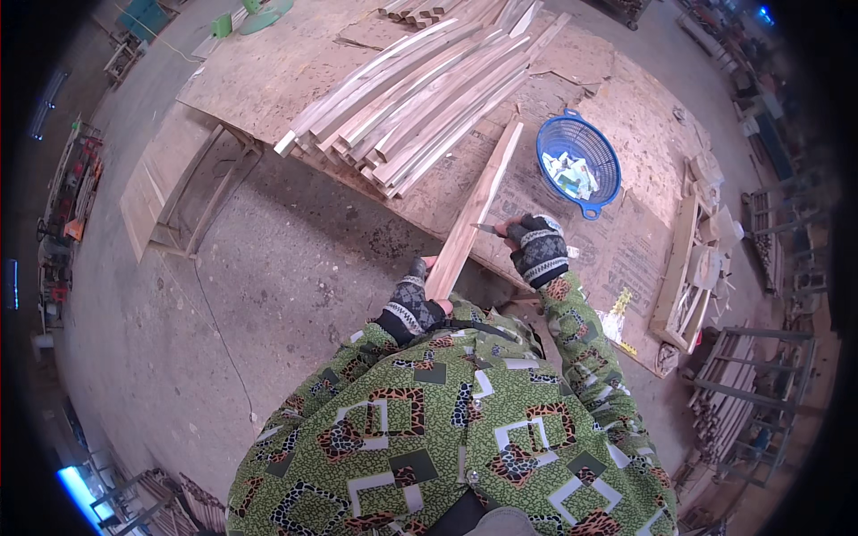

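Wood, pale and long, is the matter in hand: a narrow wooden slat [472, 211] is held slanting, its near end gripped by the left hand [415, 299] close against the body and its far end resting on the worktop [626, 241], just beside the stack of slats [420, 89]. The left hand, in a patterned fingerless glove, is closed round that near end. The right hand [536, 246], gloved alike, is clenched on a small blade-like tool [487, 230] whose tip meets the right edge of the slat, about a third of the way up from the near end.

By the look of it, an edge is being scraped or trimmed; the next stroke would call for the slat to be kept braced and the tool drawn steadily along the edge, away from the gripping fingers.

The slat is straight, flat and thin, light tan with a smoother upper face. To the right of the slat's far end, a blue basket [581, 161] with pale scraps stands on the worktop.
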Available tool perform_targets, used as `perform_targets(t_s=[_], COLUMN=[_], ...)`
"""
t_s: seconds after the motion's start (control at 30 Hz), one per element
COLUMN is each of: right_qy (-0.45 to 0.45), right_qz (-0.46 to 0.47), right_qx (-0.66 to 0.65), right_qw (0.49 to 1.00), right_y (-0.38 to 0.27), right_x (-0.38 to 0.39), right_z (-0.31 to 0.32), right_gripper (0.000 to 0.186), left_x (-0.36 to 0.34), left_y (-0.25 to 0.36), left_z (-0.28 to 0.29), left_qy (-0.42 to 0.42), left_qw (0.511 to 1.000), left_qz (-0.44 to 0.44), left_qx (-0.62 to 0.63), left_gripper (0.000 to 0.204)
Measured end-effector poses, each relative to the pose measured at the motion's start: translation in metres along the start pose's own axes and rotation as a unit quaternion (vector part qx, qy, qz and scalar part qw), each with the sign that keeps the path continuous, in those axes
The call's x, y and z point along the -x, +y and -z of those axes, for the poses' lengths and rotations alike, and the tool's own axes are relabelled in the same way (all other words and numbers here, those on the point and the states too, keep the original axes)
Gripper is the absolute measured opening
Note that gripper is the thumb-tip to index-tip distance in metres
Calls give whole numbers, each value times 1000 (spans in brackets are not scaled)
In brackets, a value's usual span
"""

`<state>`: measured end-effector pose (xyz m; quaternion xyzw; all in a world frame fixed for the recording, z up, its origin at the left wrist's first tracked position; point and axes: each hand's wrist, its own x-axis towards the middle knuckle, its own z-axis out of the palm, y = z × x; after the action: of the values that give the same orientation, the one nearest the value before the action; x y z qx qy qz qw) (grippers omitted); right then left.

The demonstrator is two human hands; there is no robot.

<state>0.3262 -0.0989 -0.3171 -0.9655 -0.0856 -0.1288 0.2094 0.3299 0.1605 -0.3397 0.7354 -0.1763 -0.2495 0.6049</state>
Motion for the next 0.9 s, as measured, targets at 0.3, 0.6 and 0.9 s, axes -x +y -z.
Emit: perform_targets(t_s=[0.3, 0.6, 0.9], right_qy=[31, -96, -186], right_qz=[-131, -86, 9], right_qx=[-27, 12, -132], right_qw=[990, 992, 974], right_y=[23, 23, 2], right_x=[-1, -7, 10], right_z=[-24, -12, 9], right_gripper=[21, 20, 19], left_x=[-1, 0, -2], left_y=[19, 6, -2], left_z=[2, -1, -4], left_qy=[-16, 2, 14], left_qw=[980, 999, 998], left_qz=[148, 5, -28], left_qx=[133, -50, -50], left_gripper=[67, 69, 67])
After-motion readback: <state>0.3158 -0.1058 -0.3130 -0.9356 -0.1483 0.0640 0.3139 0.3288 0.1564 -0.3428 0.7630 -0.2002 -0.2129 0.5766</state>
